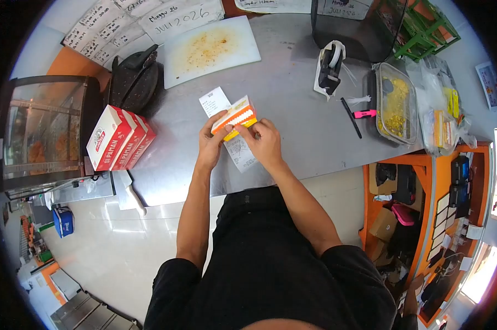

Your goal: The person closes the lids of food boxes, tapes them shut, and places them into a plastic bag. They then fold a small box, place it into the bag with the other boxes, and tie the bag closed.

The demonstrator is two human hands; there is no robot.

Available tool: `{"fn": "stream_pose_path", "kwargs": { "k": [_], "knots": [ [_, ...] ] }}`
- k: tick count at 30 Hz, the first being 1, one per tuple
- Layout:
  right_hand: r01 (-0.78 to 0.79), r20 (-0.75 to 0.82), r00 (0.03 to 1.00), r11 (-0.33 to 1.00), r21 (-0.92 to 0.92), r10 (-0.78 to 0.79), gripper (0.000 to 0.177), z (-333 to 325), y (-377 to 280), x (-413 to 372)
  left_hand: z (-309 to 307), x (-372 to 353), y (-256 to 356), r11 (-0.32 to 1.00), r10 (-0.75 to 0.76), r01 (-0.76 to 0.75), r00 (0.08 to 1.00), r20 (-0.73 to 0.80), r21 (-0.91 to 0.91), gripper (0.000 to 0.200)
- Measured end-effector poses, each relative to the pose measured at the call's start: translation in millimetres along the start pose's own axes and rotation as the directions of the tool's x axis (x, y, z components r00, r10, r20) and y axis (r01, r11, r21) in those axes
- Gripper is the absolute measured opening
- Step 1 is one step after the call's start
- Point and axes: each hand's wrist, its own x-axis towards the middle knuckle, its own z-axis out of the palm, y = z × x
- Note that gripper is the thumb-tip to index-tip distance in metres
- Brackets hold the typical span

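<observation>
Between my two hands is a small orange, yellow and white packet [242, 115], raised over the steel counter. My left hand [211, 140] grips its left end with thumb and fingers. At the lower right edge, my right hand [265, 140] pinches the same packet. A printed receipt [214, 101] lies on the counter beyond the packet, and a second receipt [241, 155] lies beneath my hands, partly covered by them. What the packet contains cannot be made out.
Red and white boxes [116, 140] stand at left beside a glass display case [45, 126]. A knife [132, 193] lies at the front edge. Farther back are a stained cutting board [246, 41] and a tape dispenser [330, 69]. A marker [351, 116] and clear container [411, 118] are at right.
</observation>
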Motion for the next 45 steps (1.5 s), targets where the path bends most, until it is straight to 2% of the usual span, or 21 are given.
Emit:
{"fn": "stream_pose_path", "kwargs": {
  "k": [3,5,7,8,9,11,12,13,16,17,19,23,25,29,33,36,37,39,41,43,45],
  "knots": [
    [-0.003,0.129,0.992,0.999,-0.053,0.01,0.045,-5,12,-1,-1,-6,2,0.978,-0.046,0.049,0.999,0.02,-0.203,0.053],
    [0.13,0.142,0.984,0.98,-0.151,-0.109,0.033,-7,24,-9,-1,-13,11,0.933,-0.01,0.007,1.0,-0.006,-0.359,0.055],
    [0.066,0.154,0.987,0.994,-0.088,-0.052,0.028,-3,24,-21,-10,-25,23,0.973,0.111,-0.129,0.989,-0.099,-0.193,0.06],
    [0.162,0.18,0.974,0.978,-0.132,-0.137,0.029,-2,17,-26,-20,-32,37,0.972,0.232,-0.235,0.964,-0.131,-0.008,0.062],
    [0.25,0.202,0.956,0.951,-0.181,-0.213,0.033,-3,6,-33,-30,-41,55,0.933,0.339,-0.314,0.931,-0.137,0.178,0.063],
    [0.326,0.353,0.911,0.896,-0.301,-0.213,0.042,1,-9,-44,-64,-53,91,0.761,0.598,-0.515,0.793,-0.117,0.394,0.069],
    [0.367,0.42,0.885,0.854,-0.369,-0.199,0.047,1,-13,-49,-84,-60,117,0.733,0.618,-0.485,0.768,-0.168,0.476,0.07],
    [0.386,0.432,0.879,0.831,-0.4,-0.201,0.049,5,-9,-55,-109,-64,138,0.752,0.622,-0.491,0.749,-0.228,0.441,0.069],
    [0.421,0.456,0.869,0.772,-0.475,-0.193,0.053,18,9,-66,-192,-66,198,0.538,0.708,-0.408,0.694,-0.132,0.738,0.063],
    [0.422,0.46,0.868,0.766,-0.484,-0.187,0.053,19,10,-67,-228,-62,203,0.584,0.68,-0.394,0.715,-0.163,0.709,0.063],
    [0.413,0.464,0.87,0.759,-0.503,-0.166,0.053,17,8,-70,-269,-62,218,0.485,0.649,-0.296,0.752,-0.113,0.823,0.064],
    [0.394,0.451,0.88,0.759,-0.519,-0.148,0.051,20,3,-70,-313,-61,215,0.567,0.555,-0.259,0.822,-0.13,0.781,0.066],
    [0.376,0.436,0.89,0.758,-0.533,-0.134,0.051,25,-6,-74,-312,-65,219,0.658,0.504,-0.287,0.855,-0.123,0.696,0.067],
    [0.327,0.395,0.914,0.745,-0.581,-0.093,0.05,24,-10,-81,-309,-65,223,0.652,0.459,-0.305,0.888,-0.041,0.694,0.066],
    [0.289,0.362,0.93,0.736,-0.613,-0.064,0.049,29,-13,-88,-310,-67,227,0.657,0.428,-0.249,0.9,-0.081,0.711,0.073],
    [0.244,0.335,0.942,0.751,-0.614,-0.032,0.05,28,-13,-93,-330,-61,224,0.47,0.531,-0.393,0.841,0.102,0.79,0.081],
    [0.233,0.325,0.945,0.755,-0.613,-0.028,0.05,28,-12,-93,-325,-64,223,0.62,0.474,-0.348,0.88,0.019,0.703,0.087],
    [0.216,0.319,0.948,0.753,-0.622,-0.008,0.051,26,-12,-94,-325,-64,225,0.608,0.499,-0.409,0.864,0.073,0.681,0.092],
    [0.206,0.316,0.949,0.76,-0.616,-0.001,0.051,28,-14,-93,-332,-68,225,0.495,0.591,-0.486,0.796,0.132,0.72,0.085],
    [0.216,0.32,0.947,0.765,-0.607,-0.014,0.051,35,-10,-94,-320,-80,226,0.17,0.828,-0.391,0.555,0.084,0.905,0.072],
    [0.206,0.295,0.955,0.755,-0.622,-0.018,0.051,29,-7,-98,-251,-90,214,-0.053,0.922,-0.341,0.344,0.177,0.939,0.062]
  ]
}}
